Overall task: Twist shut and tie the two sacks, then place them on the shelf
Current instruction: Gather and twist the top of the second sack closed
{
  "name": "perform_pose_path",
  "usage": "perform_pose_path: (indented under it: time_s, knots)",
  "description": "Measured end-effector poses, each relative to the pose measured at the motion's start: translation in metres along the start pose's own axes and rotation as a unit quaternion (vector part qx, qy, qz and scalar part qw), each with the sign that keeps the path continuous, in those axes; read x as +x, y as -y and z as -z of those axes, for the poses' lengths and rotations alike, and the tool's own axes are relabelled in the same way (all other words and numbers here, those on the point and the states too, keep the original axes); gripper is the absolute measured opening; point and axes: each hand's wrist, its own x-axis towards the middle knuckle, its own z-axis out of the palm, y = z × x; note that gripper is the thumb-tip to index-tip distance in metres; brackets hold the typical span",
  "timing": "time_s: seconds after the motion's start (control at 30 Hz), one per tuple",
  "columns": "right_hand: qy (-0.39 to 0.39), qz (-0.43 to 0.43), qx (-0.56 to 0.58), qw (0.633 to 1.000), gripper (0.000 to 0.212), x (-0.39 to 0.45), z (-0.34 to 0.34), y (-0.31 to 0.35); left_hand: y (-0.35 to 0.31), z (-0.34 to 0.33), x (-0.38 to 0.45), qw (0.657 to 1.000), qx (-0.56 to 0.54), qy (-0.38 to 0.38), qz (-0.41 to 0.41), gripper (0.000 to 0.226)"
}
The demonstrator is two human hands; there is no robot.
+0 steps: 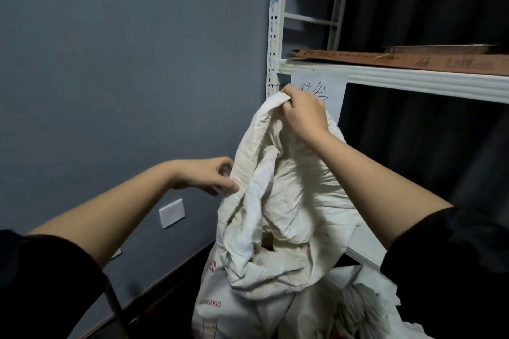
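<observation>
While the grey wall (124,77) fills the left, a white shelf (413,81) stands right. Sack (275,215) hangs before it, mouth slack, above a second sack (358,308). Right hand (304,113) clenches its top edge; left hand (212,175) pinches its side fold.

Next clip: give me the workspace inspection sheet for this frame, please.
Surface: white metal shelf, flat cardboard lying on it, paper label hanging below.
Job's things: cream sack held up, mouth gathered, not tied; second sack lower right, open.
Clutter: nothing seen.
Grippers: right hand clenches the sack's top; left hand pinches its left edge.
Cables: nothing seen.
Surroundings: grey-blue wall, white wall plate, dark curtain behind shelf.
</observation>
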Motion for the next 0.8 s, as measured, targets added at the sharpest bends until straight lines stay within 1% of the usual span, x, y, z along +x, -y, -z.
perform_pose_path:
  time_s: [0.03, 0.07, 0.1, 0.13, 0.2, 0.23, 0.27, 0.3, 0.33, 0.37, 0.4, 0.43, 0.47, 0.5, 0.53, 0.57, 0.63, 0.67, 0.73, 0.77, 0.8]
  knots:
    - [-0.003, -0.001, 0.008, 1.0, 0.03, 0.001, 0.0, 0.0, 0.002, -0.002, 0.003, 1.0, -0.002, -0.012, -0.011, 0.061]
    - [-0.007, -0.005, 0.012, 1.0, 0.032, 0.001, 0.0, 0.0, 0.001, -0.002, 0.006, 0.998, 0.011, -0.047, -0.028, 0.049]
    - [-0.008, -0.011, 0.01, 1.0, 0.034, 0.001, 0.0, 0.0, -0.002, 0.0, 0.007, 0.993, 0.048, -0.102, -0.038, 0.035]
    - [-0.005, -0.019, 0.004, 1.0, 0.037, 0.0, 0.0, -0.001, -0.007, 0.004, 0.007, 0.978, 0.113, -0.17, -0.037, 0.026]
    - [0.018, -0.035, -0.016, 0.999, 0.048, -0.002, -0.002, -0.005, -0.02, 0.009, 0.004, 0.929, 0.235, -0.284, -0.02, 0.02]
    - [0.027, -0.035, -0.022, 0.999, 0.054, -0.005, -0.003, -0.005, -0.027, 0.013, 0.003, 0.91, 0.262, -0.32, -0.015, 0.021]
    - [0.016, -0.022, -0.026, 0.999, 0.058, -0.009, -0.003, -0.004, -0.031, 0.017, 0.003, 0.898, 0.268, -0.347, -0.012, 0.022]
    - [-0.019, 0.009, -0.024, 0.999, 0.056, -0.013, -0.002, -0.002, -0.037, 0.022, 0.003, 0.892, 0.258, -0.371, -0.01, 0.023]
    - [-0.064, 0.058, -0.007, 0.996, 0.05, -0.019, -0.001, 0.003, -0.041, 0.027, 0.004, 0.893, 0.22, -0.392, -0.008, 0.023]
    - [-0.101, 0.12, 0.025, 0.987, 0.041, -0.026, 0.0, 0.01, -0.045, 0.033, 0.005, 0.9, 0.149, -0.409, -0.013, 0.02]
    - [-0.102, 0.184, 0.065, 0.975, 0.032, -0.034, 0.001, 0.02, -0.049, 0.037, 0.006, 0.906, 0.055, -0.419, -0.021, 0.015]
    - [-0.062, 0.245, 0.091, 0.963, 0.027, -0.045, 0.001, 0.029, -0.054, 0.041, 0.006, 0.906, -0.042, -0.421, -0.028, 0.009]
    - [0.006, 0.295, 0.074, 0.953, 0.027, -0.054, -0.001, 0.036, -0.059, 0.043, 0.006, 0.902, -0.116, -0.414, -0.031, 0.006]
    - [0.081, 0.324, 0.024, 0.942, 0.03, -0.062, -0.004, 0.041, -0.063, 0.045, 0.005, 0.901, -0.165, -0.399, -0.028, 0.007]
    - [0.141, 0.331, -0.024, 0.933, 0.032, -0.067, -0.009, 0.041, -0.066, 0.046, 0.004, 0.901, -0.2, -0.385, -0.022, 0.009]
    - [0.179, 0.31, -0.045, 0.933, 0.035, -0.07, -0.013, 0.038, -0.069, 0.046, 0.002, 0.898, -0.23, -0.375, -0.018, 0.011]
    - [0.219, 0.197, 0.029, 0.955, 0.045, -0.075, -0.021, 0.032, -0.073, 0.047, 0.0, 0.881, -0.302, -0.363, -0.019, 0.011]
    - [0.215, 0.14, 0.052, 0.965, 0.052, -0.077, -0.025, 0.032, -0.075, 0.046, -0.001, 0.871, -0.339, -0.354, -0.027, 0.011]
    - [0.169, 0.072, 0.023, 0.983, 0.062, -0.08, -0.038, 0.034, -0.08, 0.041, -0.001, 0.854, -0.395, -0.333, -0.055, 0.018]
    - [0.142, 0.044, 0.012, 0.989, 0.059, -0.08, -0.045, 0.035, -0.082, 0.037, 0.0, 0.851, -0.408, -0.325, -0.068, 0.02]
    - [0.117, 0.013, 0.018, 0.993, 0.051, -0.08, -0.048, 0.035, -0.084, 0.034, 0.001, 0.851, -0.41, -0.319, -0.079, 0.021]
